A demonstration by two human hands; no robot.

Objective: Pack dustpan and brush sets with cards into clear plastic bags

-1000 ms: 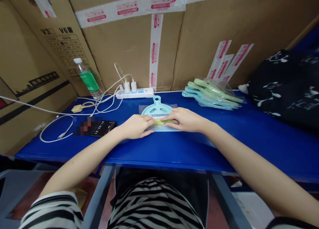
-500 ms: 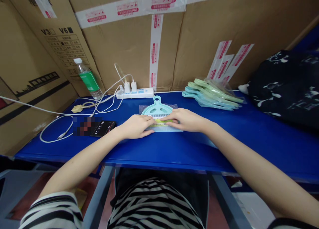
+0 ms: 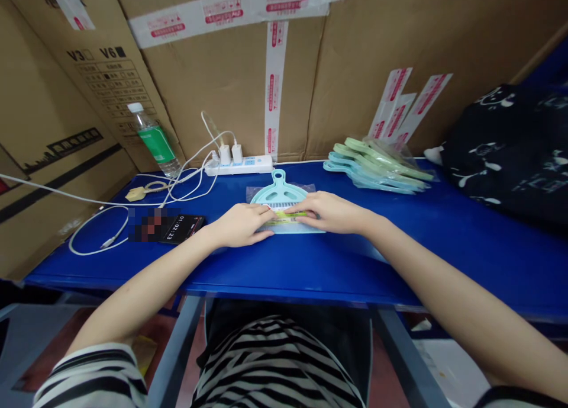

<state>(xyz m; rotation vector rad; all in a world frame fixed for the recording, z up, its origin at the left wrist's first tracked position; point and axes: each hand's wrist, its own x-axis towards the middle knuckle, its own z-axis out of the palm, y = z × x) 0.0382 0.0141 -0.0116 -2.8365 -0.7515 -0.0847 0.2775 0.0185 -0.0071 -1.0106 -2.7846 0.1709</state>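
Your left hand (image 3: pixel 243 225) and right hand (image 3: pixel 331 213) touch the light-blue dustpan (image 3: pixel 279 190) from either side; it lies between them on the blue table (image 3: pixel 284 266), handle (image 3: pixel 278 182) away from you. Fingers (image 3: pixel 262 219) partly cover its yellow label (image 3: pixel 284 221); I cannot tell whether either hand is gripping.

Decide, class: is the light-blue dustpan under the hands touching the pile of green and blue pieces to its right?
Apart. The head view plainly shows blue tabletop between the dustpan and the pile.
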